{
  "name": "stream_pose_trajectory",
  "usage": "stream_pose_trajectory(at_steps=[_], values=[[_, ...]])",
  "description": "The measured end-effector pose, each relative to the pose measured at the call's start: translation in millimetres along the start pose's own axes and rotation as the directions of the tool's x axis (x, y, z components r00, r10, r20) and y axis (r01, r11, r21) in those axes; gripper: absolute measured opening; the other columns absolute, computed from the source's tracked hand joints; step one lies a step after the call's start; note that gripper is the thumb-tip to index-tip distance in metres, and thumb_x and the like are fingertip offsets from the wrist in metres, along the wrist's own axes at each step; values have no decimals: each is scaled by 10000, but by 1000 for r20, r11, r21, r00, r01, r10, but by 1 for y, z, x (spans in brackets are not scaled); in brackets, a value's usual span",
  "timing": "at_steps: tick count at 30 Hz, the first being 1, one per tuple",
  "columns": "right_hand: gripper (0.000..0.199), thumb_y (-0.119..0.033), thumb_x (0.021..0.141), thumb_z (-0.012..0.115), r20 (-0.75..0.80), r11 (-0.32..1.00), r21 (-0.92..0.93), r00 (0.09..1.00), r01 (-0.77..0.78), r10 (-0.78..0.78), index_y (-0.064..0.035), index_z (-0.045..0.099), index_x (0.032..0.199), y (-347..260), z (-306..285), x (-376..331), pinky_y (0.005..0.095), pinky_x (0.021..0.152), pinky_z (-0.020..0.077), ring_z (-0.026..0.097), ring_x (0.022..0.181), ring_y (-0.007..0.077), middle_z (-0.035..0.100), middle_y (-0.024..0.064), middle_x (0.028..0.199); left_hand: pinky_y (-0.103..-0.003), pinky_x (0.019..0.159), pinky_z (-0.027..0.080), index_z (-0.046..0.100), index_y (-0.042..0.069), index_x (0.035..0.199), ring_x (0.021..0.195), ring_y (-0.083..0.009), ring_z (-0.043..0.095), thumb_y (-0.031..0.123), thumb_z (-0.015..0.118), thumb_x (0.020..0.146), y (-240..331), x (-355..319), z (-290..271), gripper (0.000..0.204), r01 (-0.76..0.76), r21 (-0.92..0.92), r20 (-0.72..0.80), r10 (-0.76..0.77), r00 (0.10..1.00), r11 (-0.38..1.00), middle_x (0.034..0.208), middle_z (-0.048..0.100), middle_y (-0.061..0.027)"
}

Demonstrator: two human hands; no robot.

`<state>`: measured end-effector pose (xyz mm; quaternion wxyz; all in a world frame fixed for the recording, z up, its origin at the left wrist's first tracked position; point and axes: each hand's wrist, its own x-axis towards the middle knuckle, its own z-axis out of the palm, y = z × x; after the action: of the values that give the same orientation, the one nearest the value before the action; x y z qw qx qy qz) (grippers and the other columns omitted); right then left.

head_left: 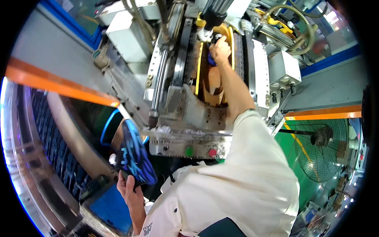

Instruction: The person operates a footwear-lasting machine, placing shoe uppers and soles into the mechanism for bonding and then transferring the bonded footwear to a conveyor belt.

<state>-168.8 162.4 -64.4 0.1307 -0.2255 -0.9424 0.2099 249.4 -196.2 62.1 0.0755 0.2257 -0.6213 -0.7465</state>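
Observation:
A blue, purple and black patterned shoe (138, 154) hangs at an angle in my left hand (131, 193), with the thumb and fingers closed on its lower end. Beside its upper end are a tan piece (118, 136) and a bright blue loop (106, 128). My right arm stretches far forward into the machine's yellow-lined slot (199, 71). In there my right hand (221, 50) is closed at a dark blue piece (211, 60), mostly covered by the fingers. Just below it lies a tan, rounded form (214, 77). What exactly the right fingers grip is hidden.
The machine's front panel (179, 145) carries a green button (189, 151) and a red button (212, 152). A dark pressing head (215, 15) hangs over the slot. On the left runs a curved dark conveyor (55, 142); a large fan (321, 138) stands at right.

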Motion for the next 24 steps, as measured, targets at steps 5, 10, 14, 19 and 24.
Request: stream_pose_trajectory(at_steps=[5,10,14,19,24], values=[[745,-270,755,646,242,998,-28,968,-63,68,-1,230,1311,-10,-15,-9,466,865,487,592,1022,395,563,263,1143,-291,742,497,558,-5,1105,853,-150,612,212,615,862,-16,-60,-13,331,9,-236,-379,-101,920,972,981,621,-60],[430,34,775,551,-166,585,367,670,723,-724,4,523,1204,-18,-95,-219,401,989,380,488,1154,360,506,204,1270,-387,858,479,557,-14,1113,966,-203,597,238,588,866,-48,-100,-11,354,115,-355,-434,-273,859,928,1027,616,-98],[218,54,772,583,132,393,629,406,671,-904,-29,583,973,-14,-88,-357,374,799,459,576,912,304,625,116,983,-402,866,485,544,-16,1144,949,-209,598,222,598,868,-83,-128,-25,369,169,-570,-404,-454,794,804,1047,617,-111],[216,-97,829,571,206,322,526,249,787,-946,-44,590,1038,75,77,-361,368,840,451,569,963,281,601,129,1036,-447,815,508,558,-19,1068,891,-223,612,183,635,854,-117,-193,-44,304,54,-720,-485,-557,674,692,976,609,-110],[266,-195,826,609,138,394,470,375,790,-917,-57,594,1052,8,42,-388,387,871,446,570,980,304,603,118,1015,-441,783,527,584,3,997,906,-261,624,185,583,877,-125,-275,-85,218,-279,-682,-717,-542,437,676,972,626,-121]])
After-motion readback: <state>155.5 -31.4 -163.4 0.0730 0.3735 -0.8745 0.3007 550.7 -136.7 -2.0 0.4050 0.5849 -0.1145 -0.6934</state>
